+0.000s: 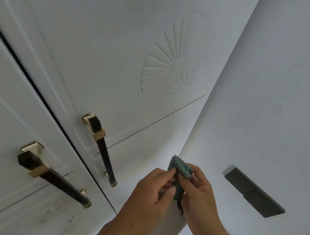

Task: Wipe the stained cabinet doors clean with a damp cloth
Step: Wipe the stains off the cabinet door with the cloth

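A folded teal cloth (181, 170) is held in front of the white cabinet, low and right of centre. My left hand (152, 191) pinches its left side and my right hand (199, 188) grips its right side. The right cabinet door (117, 61) bears an embossed fan pattern and a dark handle with gold fittings (102, 147). The left cabinet door (16, 119) has a matching handle (54, 178). Dark specks of stain (56, 211) mark the lower part of the left door. Neither hand touches a door.
A dark gap (49, 104) runs between the two doors. A plain white wall (268, 105) stands to the right of the cabinet, with a dark rectangular block (254, 192) fixed to it.
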